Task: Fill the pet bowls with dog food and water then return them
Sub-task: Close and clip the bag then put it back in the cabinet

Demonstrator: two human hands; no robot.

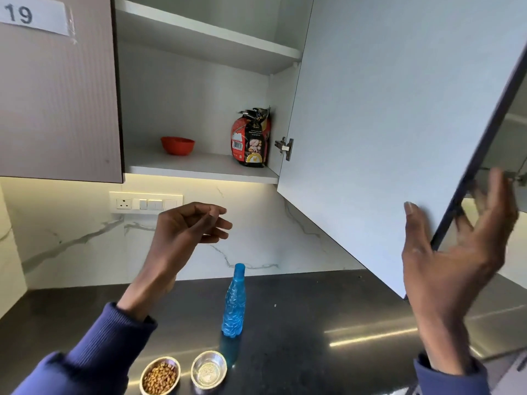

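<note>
A blue bottle (234,305) stands capped on the dark counter (299,309). Just nearer the person than the bottle sit two steel bowls. The empty-looking bowl (209,369) is closest to it, though I cannot tell whether it holds water, and the kibble-filled bowl (160,376) is left of that. High above the bottle, the open cupboard's bottom shelf (199,166) holds a dog food bag (251,138) and a red bowl (177,145). The left hand (188,226) hangs loosely curled and holds nothing. The right hand (453,246) is spread wide astride the cupboard door (385,124), thumb on its inner face.
</note>
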